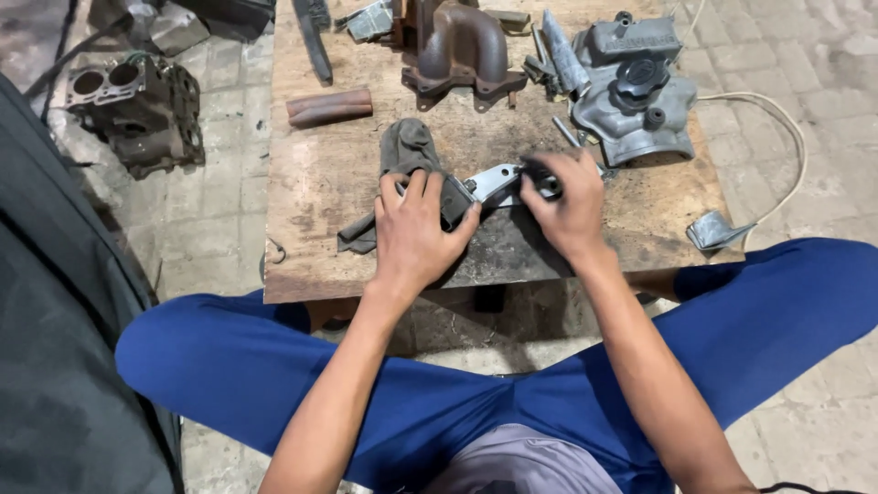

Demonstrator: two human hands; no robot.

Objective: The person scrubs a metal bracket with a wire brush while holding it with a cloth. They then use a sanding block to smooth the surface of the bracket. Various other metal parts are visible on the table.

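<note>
Head view is showing the left hand (416,229) pressing a grey rag (407,151) closed around the metal bracket (494,183), steadying it at the table's (320,183) centre, while the right hand (567,206), at three o'clock, is gripping its black knob (541,176).

A flat, light-grey metal bracket (495,183) lies on the low wooden board, its long axis running roughly left to right, its pale face upward. A black block-shaped part (456,200) sits at its left end, touching it; a dark round fitting (543,177) sits at its right end. A dark grey rag (405,157) lies crumpled beside and partly beneath the left end.
</note>
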